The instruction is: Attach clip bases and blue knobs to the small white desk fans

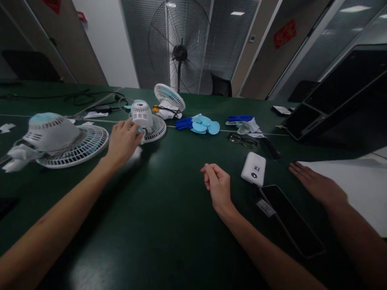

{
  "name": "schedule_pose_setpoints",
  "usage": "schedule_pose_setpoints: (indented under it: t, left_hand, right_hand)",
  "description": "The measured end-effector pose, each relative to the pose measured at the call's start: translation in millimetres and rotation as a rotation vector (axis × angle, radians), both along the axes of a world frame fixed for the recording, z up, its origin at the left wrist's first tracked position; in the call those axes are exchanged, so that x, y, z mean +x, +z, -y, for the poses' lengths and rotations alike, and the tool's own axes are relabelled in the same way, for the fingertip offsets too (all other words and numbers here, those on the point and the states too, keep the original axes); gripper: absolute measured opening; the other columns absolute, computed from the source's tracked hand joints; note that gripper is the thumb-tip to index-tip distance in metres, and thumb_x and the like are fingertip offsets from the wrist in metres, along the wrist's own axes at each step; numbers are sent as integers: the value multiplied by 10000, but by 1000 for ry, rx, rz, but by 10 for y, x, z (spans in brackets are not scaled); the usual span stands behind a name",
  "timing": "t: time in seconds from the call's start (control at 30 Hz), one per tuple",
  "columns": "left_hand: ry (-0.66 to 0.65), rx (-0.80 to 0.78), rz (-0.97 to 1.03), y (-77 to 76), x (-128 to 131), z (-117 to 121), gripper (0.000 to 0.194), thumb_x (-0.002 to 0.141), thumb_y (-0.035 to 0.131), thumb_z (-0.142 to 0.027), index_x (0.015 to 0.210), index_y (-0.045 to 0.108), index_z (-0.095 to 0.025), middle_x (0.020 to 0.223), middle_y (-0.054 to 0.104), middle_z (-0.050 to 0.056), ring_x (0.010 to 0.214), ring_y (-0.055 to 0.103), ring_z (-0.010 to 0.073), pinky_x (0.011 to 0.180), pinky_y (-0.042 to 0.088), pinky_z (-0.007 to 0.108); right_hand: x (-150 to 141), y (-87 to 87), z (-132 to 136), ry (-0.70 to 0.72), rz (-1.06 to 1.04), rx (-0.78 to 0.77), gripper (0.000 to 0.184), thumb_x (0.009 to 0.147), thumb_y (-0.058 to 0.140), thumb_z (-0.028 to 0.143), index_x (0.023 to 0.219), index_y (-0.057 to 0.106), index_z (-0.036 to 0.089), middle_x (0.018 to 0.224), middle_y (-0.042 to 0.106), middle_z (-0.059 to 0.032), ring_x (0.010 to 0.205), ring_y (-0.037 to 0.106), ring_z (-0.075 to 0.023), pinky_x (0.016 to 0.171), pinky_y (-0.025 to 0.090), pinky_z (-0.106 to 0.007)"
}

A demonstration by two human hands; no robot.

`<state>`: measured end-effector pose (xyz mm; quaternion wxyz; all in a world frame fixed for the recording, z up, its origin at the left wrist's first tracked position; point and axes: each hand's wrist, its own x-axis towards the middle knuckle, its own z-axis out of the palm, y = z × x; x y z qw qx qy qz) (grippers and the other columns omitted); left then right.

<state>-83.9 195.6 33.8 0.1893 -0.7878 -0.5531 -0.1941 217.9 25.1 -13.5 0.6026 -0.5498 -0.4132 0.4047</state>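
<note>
My left hand (pixel 125 139) is closed on the near side of a small white fan (pixel 142 114), whose round grille lies face down on the dark green table (pixel 169 193). The fingertips are at a white part low on the fan, partly hidden by the hand. My right hand (pixel 219 183) hovers over the middle of the table with its fingers curled in, and nothing shows in them. A larger white fan (pixel 56 137) lies grille down to the left of my left hand. Behind the held fan, another small fan (pixel 169 100) leans with its grille tilted up.
Light-blue fan blades (pixel 205 125) lie by blue gloves (pixel 184 123). Rightward are more gloves (pixel 246 124), glasses (pixel 242 140), a white power bank (pixel 254 168) and a phone (pixel 292 219). Another person's hand (pixel 317 185) rests at right, by a black case (pixel 338 92). A floor fan (pixel 180 53) stands behind.
</note>
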Motion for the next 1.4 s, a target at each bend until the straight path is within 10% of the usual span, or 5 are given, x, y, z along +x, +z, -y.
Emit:
schedule_pose_setpoints:
  t: [0.4,0.83,1.13,1.4]
  left_hand:
    - [43,-56,54,97,-37,76,487,1120,292,-457,1433,507,-153,1200,666,169,1092,614,338,1044,369,540]
    - [-97,-152,236,-205,-85,104,345,1074,382,-362,1224,656,-215,1283,463,130,964,667,260,863,590,448]
    - [-334,-195,290,-251,57,749,275,1088,397,-309,1184,635,-211,1324,429,112,1159,622,284,974,573,466]
    - [-659,-277,262,-228,406,1471,199,1050,473,-186,1175,621,-234,1322,510,114,1111,633,247,903,611,447]
  right_hand:
    - [4,33,13,68,37,-29,341,943,655,516,807,677,204,623,545,45,466,429,-80,425,326,-208]
    - [-5,11,1,94,110,-18,348,950,636,526,811,692,212,633,560,38,483,450,-95,445,345,-218]
    - [-85,62,47,63,336,60,232,1000,590,402,923,719,225,753,627,7,635,568,-144,563,431,-259]
    - [-163,166,190,-167,819,618,272,951,516,84,1117,665,239,1072,690,-72,1071,616,-268,939,518,-480]
